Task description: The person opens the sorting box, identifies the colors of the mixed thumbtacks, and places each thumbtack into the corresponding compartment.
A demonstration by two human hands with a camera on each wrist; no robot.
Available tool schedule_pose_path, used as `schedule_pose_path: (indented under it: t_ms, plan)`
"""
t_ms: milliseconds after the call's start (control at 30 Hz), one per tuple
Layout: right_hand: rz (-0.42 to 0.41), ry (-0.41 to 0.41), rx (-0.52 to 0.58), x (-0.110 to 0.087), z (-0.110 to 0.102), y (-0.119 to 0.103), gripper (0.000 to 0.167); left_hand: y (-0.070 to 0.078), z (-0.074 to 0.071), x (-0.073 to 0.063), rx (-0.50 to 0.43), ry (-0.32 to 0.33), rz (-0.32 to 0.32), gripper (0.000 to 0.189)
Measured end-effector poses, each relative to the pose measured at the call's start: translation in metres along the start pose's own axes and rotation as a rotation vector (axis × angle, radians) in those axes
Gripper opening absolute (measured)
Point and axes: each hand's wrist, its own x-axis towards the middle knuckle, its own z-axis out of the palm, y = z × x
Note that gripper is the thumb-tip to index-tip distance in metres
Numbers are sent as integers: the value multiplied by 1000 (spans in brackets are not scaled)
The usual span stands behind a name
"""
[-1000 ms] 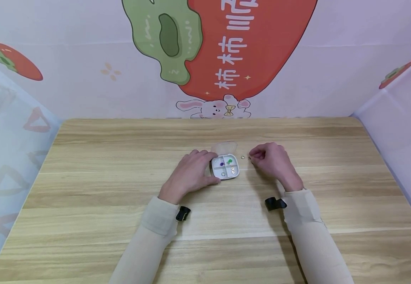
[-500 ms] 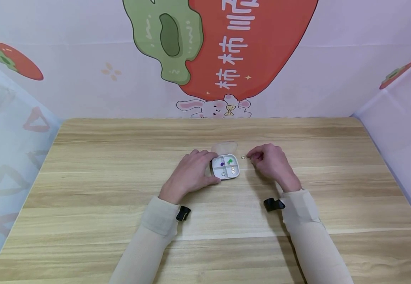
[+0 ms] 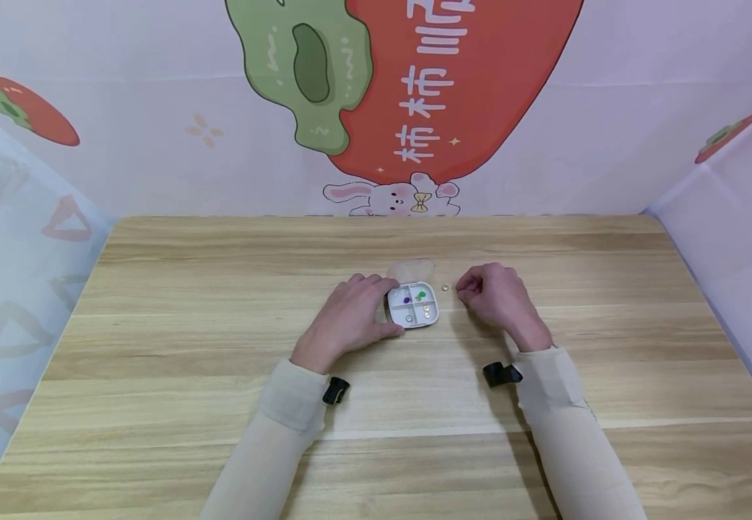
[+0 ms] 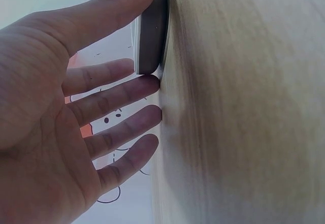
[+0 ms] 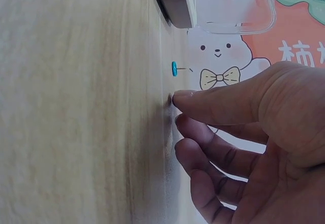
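A white pill box [image 3: 396,322] with four-part divider lies on the table, its clear lid [image 3: 411,271] folded back. My left hand [image 3: 352,314] grips it from the left, thumb at its near edge [image 4: 149,36] and fingers at its far side. Inside are purple pieces [image 3: 407,300], green pieces [image 3: 421,295] and thumbtacks [image 3: 426,314]. One thumbtack [image 5: 174,68] lies right of the box, point up. Just right of that, my right hand [image 3: 495,292] is lowered to the table, thumb and forefinger [image 5: 192,127] bent towards each other; I cannot tell whether a tack is between them.
The wood-grain table [image 3: 219,448] reaches to a printed cloth [image 3: 154,159] at the back, with cloth at both sides too. A black wrist mount [image 3: 500,374] sits on the right wrist and another mount [image 3: 335,391] on the left.
The right fingertips move slightly left, then back right. A small tack seen beside them a second ago is no longer visible. The left hand and the box stay in place.
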Motion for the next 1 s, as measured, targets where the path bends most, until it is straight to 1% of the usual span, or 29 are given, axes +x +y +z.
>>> schedule_pose_path:
  t_ms: [400, 733, 1000]
  plan:
    - [13, -4, -12, 0, -2, 0, 11, 1, -1, 0, -7, 2, 1, 71]
    - [16, 10, -37, -1, -2, 2, 4, 1, -1, 0, -9, 1, 0, 71]
    - [17, -2, -8, -1, -2, 1, 8, 0, -1, 0, -2, 0, 4, 72]
